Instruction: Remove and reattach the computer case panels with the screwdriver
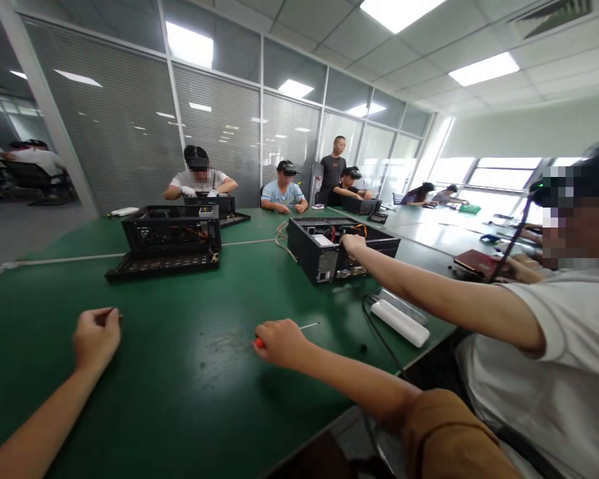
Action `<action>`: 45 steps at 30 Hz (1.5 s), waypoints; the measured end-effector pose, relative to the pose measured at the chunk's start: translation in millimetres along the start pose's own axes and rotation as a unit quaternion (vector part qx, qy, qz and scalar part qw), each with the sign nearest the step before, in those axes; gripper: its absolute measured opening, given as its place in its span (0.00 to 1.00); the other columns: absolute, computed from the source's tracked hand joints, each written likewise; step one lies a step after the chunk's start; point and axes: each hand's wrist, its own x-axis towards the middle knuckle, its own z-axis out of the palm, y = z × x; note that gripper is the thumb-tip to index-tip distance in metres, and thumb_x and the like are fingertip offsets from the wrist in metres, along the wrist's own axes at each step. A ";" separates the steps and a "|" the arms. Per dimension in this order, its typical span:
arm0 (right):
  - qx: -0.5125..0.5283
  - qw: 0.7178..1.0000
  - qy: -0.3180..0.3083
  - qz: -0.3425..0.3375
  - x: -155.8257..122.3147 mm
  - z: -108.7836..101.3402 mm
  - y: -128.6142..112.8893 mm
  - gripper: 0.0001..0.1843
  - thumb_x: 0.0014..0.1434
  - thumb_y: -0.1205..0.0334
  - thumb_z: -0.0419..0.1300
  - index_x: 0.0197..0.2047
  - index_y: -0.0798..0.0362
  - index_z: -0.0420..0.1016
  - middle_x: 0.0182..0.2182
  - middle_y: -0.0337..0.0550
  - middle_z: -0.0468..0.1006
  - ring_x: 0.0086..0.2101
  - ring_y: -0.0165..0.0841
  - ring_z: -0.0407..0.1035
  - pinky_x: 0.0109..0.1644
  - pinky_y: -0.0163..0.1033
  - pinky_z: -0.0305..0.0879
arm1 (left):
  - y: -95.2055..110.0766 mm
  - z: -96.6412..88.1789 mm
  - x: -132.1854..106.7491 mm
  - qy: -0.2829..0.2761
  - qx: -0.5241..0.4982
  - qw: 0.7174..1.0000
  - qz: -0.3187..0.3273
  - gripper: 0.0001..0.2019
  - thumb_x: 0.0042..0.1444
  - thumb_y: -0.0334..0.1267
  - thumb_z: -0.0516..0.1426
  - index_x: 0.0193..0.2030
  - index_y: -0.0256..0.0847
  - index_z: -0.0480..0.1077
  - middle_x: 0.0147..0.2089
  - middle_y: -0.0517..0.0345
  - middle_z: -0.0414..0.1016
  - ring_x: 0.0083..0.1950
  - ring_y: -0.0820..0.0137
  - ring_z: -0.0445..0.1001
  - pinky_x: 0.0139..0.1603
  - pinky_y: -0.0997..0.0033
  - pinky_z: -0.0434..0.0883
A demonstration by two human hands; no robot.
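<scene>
My right hand (282, 342) is closed around a screwdriver (309, 325). Its red handle end shows at the left of my fist, and the thin metal shaft points out to the right, above the green table (180, 386). At the left, my left hand (97, 338) is raised over the table with thumb and fingertips pinched together. A tiny dark tip shows at the pinch, too small to name. Beyond my hands stand two black computer cases: an open one (304, 256) at centre right and another (172, 233) at far left, its side panel lying flat in front.
A co-worker in a white shirt (519, 372) sits close on my right, with an arm (429, 293) stretched into the centre-right case. A white power strip (400, 322) and its black cable lie near the table's right edge. Several people work across the table.
</scene>
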 end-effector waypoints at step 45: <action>0.066 0.905 0.272 0.322 -207.3 -4.0 120.0 0.17 0.58 0.52 0.49 0.44 0.54 0.69 0.38 0.48 0.73 0.37 0.36 0.69 0.41 0.39 0.65 | 297.7 162.1 -104.8 -0.407 0.126 0.800 0.423 0.05 0.55 0.34 0.45 0.37 0.42 0.58 0.32 0.54 0.69 0.32 0.68 0.67 0.30 0.71 0.58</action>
